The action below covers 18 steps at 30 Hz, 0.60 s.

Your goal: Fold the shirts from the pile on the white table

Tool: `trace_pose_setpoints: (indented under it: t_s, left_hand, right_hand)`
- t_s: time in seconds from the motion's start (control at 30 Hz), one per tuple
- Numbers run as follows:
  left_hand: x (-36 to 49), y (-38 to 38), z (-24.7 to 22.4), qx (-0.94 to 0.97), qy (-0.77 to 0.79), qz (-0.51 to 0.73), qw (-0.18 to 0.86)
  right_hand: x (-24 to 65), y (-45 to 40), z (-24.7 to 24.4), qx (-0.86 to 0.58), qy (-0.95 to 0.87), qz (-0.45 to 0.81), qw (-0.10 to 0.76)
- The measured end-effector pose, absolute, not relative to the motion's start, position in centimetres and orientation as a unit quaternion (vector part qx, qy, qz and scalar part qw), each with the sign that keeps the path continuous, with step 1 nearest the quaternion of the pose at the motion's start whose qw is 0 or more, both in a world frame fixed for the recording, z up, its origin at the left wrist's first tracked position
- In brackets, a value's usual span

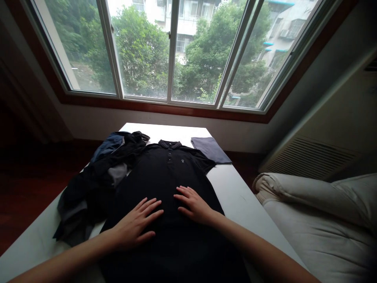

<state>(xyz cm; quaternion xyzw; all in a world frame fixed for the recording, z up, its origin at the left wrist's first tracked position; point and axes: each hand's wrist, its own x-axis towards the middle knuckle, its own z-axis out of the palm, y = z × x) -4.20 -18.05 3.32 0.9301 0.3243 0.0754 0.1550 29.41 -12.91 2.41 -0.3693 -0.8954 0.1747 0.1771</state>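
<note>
Unclenched and holding nothing, the left hand (pixel 136 225) and right hand (pixel 194 205) lay over the black polo shirt (pixel 165 177), spread front-up on the white table (pixel 244 198) between heaped clothes (pixel 97 181) and a folded gray cloth (pixel 212 149).

Interior dim; principal light is daylight through the window (pixel 172 59). The building (pixel 188 19) outside is partly washed out to white. Tabletop (pixel 241 192) shows strongest glare at its far end, greyer nearer the camera. Black shirt (pixel 168 181) loses surface detail in its near portion. Floor (pixel 32 192) at left lies in deep shadow. Wide-angle stretch noted toward the edges; corners dark and soft.
</note>
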Motion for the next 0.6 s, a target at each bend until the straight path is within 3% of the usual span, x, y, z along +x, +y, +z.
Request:
trace_pose_setpoints:
  t_s: [0.13,0.3,0.43,0.6]
  left_hand:
    - [-5.3,-16.2,3.9,0.927,0.341,0.096,0.126]
    - [-10.2,-8.5,6.0,0.852,0.49,0.174,0.053]
    - [-12.4,-3.7,6.3,0.797,0.561,0.216,0.054]
    - [-8.1,-2.5,4.5,0.863,0.456,0.196,0.091]
  right_hand:
    - [31.2,-9.4,3.2,-0.398,-0.866,0.192,0.234]
    - [36.8,-2.0,4.4,-0.619,-0.724,0.088,0.292]
    - [40.8,2.2,3.6,-0.797,-0.567,0.047,0.202]
    - [40.7,4.2,1.6,-0.854,-0.499,0.009,0.144]
